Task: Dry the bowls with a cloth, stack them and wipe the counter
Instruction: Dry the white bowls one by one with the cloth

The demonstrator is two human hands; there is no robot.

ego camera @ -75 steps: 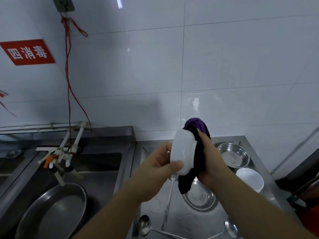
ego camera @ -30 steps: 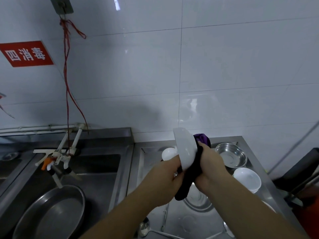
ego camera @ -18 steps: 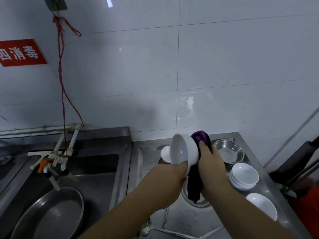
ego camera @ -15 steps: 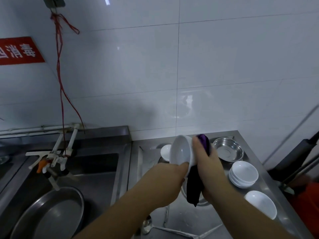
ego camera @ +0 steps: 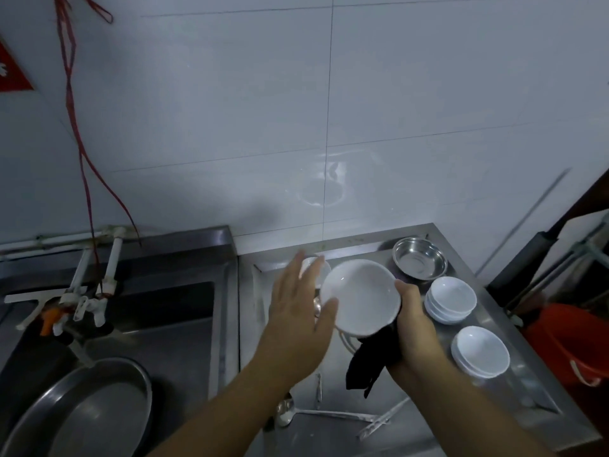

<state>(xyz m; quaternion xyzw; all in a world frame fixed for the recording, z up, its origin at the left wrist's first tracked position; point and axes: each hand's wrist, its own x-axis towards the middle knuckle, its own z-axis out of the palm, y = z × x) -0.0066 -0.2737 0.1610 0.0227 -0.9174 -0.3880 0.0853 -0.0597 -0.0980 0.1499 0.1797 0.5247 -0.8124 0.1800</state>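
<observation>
My right hand (ego camera: pixel 412 328) holds a white bowl (ego camera: pixel 361 296) from below, opening turned up toward me, together with a dark cloth (ego camera: pixel 369 364) that hangs beneath it. My left hand (ego camera: pixel 298 311) is beside the bowl's left rim with fingers straight; its thumb is at the rim. Two stacks of white bowls stand on the steel counter (ego camera: pixel 494 374) to the right: a far stack (ego camera: pixel 450 300) and a near stack (ego camera: pixel 480 351). Another white bowl (ego camera: pixel 313 265) shows partly behind my left fingers.
An empty steel bowl (ego camera: pixel 420 257) sits at the counter's back right. A ladle (ego camera: pixel 290 413) and tongs (ego camera: pixel 382 420) lie near the front edge. The sink (ego camera: pixel 131 324) at left holds a large metal pan (ego camera: pixel 82 413), with taps (ego camera: pixel 82 291) above. A red bucket (ego camera: pixel 573 344) stands right of the counter.
The bowl has turned from on edge to opening-up. My left hand has released it and its fingers have straightened. The view has tilted down and to the right.
</observation>
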